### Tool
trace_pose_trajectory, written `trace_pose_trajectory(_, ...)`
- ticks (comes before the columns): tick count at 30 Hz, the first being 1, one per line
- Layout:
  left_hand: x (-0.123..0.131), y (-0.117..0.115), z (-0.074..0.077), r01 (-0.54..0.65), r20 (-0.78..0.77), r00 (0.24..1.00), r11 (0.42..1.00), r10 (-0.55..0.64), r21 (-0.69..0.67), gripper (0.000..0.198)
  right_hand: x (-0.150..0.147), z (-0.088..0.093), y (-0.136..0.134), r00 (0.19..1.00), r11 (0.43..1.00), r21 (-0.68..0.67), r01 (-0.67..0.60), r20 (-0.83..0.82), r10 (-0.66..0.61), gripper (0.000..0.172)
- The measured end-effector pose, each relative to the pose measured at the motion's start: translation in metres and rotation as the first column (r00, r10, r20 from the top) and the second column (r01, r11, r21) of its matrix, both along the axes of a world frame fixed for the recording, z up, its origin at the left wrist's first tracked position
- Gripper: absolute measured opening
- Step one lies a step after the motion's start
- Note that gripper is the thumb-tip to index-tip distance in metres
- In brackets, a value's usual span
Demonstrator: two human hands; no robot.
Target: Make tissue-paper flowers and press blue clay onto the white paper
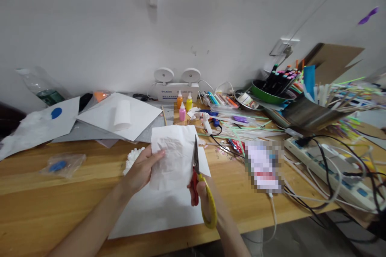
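My left hand point(144, 170) grips a white, slightly crumpled sheet of tissue paper point(173, 156) by its left side, thumb on top. My right hand point(200, 192) holds a pair of scissors point(208, 207) with one red and one yellow handle. The scissor blades point up and away, along the right edge of the tissue paper; whether they cut into it I cannot tell. Beneath, a larger white sheet point(157, 215) lies flat on the table. A ruffled white paper piece point(132, 158) sits just behind my left hand.
Paint bottles point(182, 111) and a white glue gun point(205, 120) stand beyond the paper. To the right are a blurred-out phone point(265, 166), a power strip point(328, 172) with cables, and a green bowl point(271, 94) of markers. A bagged blue piece point(57, 166) lies left.
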State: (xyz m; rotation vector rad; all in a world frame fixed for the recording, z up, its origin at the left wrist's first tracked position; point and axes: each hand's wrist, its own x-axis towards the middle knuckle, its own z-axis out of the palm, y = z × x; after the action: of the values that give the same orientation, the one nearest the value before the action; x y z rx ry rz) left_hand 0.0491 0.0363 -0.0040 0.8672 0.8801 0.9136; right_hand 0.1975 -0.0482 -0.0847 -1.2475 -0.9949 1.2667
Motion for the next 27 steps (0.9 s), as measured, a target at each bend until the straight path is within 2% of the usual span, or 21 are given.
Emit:
trace_pose_trajectory(5, -0.002, 0.001, -0.002, 0.011, -0.005, 1.000, 1.000, -0.011, 0.006, 0.026, -0.003, 0.000, -0.004, 0.997, 0.997, 0.040, 0.071, -0.011, -0.070, 0.062)
trace_pose_trajectory(13, -0.005, 0.002, -0.004, 0.019, -0.029, 0.999, 1.000, -0.018, 0.007, 0.028, 0.003, 0.012, -0.004, 0.995, 0.997, 0.065, -0.027, 0.099, 0.020, 0.059)
trace_pose_trajectory(19, -0.006, 0.000, -0.006, 0.031, -0.018, 0.999, 1.000, -0.031, 0.001, 0.029, 0.003, 0.008, -0.004, 0.998, 0.999, 0.034, -0.011, 0.062, 0.009, 0.062)
trace_pose_trajectory(23, -0.007, -0.002, -0.006, 0.038, -0.015, 0.999, 0.999, -0.038, -0.014, 0.030, 0.003, 0.013, -0.005, 0.997, 1.000, 0.013, -0.026, 0.068, 0.025, 0.061)
trace_pose_trajectory(27, -0.008, -0.002, -0.006, 0.023, -0.024, 0.999, 1.000, -0.023, -0.015, 0.030, 0.001, 0.016, -0.006, 0.999, 0.999, -0.040, 0.013, 0.054, -0.011, 0.061)
